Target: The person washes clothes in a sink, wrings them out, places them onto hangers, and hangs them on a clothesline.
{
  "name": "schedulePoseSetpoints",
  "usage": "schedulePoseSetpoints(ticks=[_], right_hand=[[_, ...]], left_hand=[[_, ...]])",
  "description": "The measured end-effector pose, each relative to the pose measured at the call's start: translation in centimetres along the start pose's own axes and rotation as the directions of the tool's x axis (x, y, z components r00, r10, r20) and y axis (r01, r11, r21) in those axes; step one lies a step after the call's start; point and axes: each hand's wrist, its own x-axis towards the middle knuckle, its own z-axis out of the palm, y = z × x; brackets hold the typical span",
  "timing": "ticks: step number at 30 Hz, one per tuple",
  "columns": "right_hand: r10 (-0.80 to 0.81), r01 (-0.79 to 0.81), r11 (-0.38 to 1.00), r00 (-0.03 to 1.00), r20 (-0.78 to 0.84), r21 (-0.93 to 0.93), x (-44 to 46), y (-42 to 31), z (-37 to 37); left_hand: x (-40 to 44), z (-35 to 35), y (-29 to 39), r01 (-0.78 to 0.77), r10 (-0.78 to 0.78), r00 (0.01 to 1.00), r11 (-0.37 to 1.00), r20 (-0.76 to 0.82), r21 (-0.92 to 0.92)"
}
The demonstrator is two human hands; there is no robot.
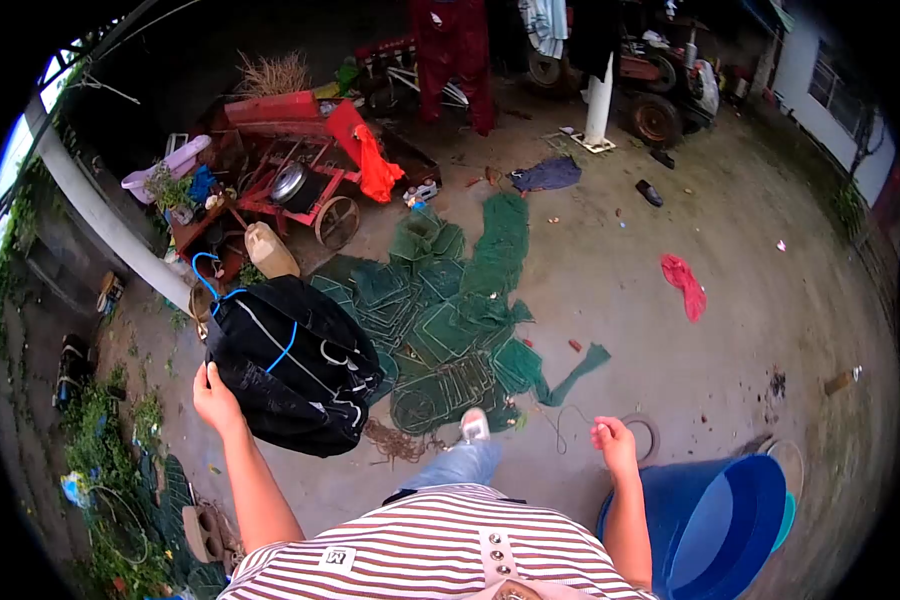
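My left hand is closed on the edge of a black jacket with pale trim. The jacket hangs bunched up on the left, and a blue clothes hanger sticks out of its top, with another blue strip showing across its front. My right hand is held out on the right with its fingers curled in and nothing visible in them. Below and beside it stands a large blue tub, which the hand does not touch.
Green folded net traps cover the ground ahead. A red cart with a metal pot stands behind them, near a white post. A red cloth, a shoe and dark clothing lie on the concrete.
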Motion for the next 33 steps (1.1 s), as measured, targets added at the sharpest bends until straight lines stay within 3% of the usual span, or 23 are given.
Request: schedulePoseSetpoints(ticks=[3,6,7,11,15,18,23,26,30,32,33], right_hand=[[-0.037,0.040,0.995,0.999,0.033,-0.093,6.9,-2.2,0.3],[-0.088,0.090,0.995,0.993,0.076,-0.034,13.6,-3.5,0.2],[-0.021,0.024,0.999,0.997,0.075,-0.038,14.5,-3.8,0.5],[0.125,-0.118,0.990,0.987,0.097,-0.072,19.7,-6.9,0.4],[0.080,-0.070,0.994,0.989,0.125,-0.083,26.4,-10.4,0.0],[0.049,-0.050,0.999,0.995,0.089,0.012,32.0,-11.6,0.1],[0.170,-0.166,0.985,0.980,0.102,-0.049,42.1,-13.2,0.4],[0.154,-0.153,0.988,0.978,0.144,-0.023,49.4,-14.2,0.5],[0.108,-0.112,0.994,0.978,0.178,0.014,59.8,-18.8,1.7],[0.075,-0.077,0.997,0.978,0.196,-0.001,64.3,-21.0,1.3],[0.045,-0.046,0.999,0.975,0.217,-0.002,67.1,-21.8,1.0]], left_hand=[[-0.4,5.2,0.3,-0.037,0.042,0.999,0.991,-0.034,0.130],[-1.5,11.5,2.8,-0.087,0.096,0.995,0.957,-0.017,0.278],[-1.8,13.3,3.5,-0.120,0.138,0.990,0.936,-0.031,0.331],[-1.0,20.7,5.8,-0.140,0.141,0.990,0.928,0.021,0.345],[0.9,26.8,8.2,-0.176,0.168,0.984,0.915,0.054,0.362],[3.9,32.0,9.2,-0.222,0.225,0.974,0.916,0.031,0.333],[8.9,40.8,12.9,-0.269,0.287,0.957,0.927,-0.033,0.260],[11.4,45.1,18.4,-0.232,0.265,0.963,0.901,-0.041,0.366],[19.1,50.5,21.2,-0.167,0.216,0.969,0.932,-0.122,0.322],[22.3,53.2,23.8,-0.168,0.174,0.984,0.974,-0.028,0.150],[23.5,55.0,25.7,-0.176,0.197,0.978,0.959,-0.073,0.224]])
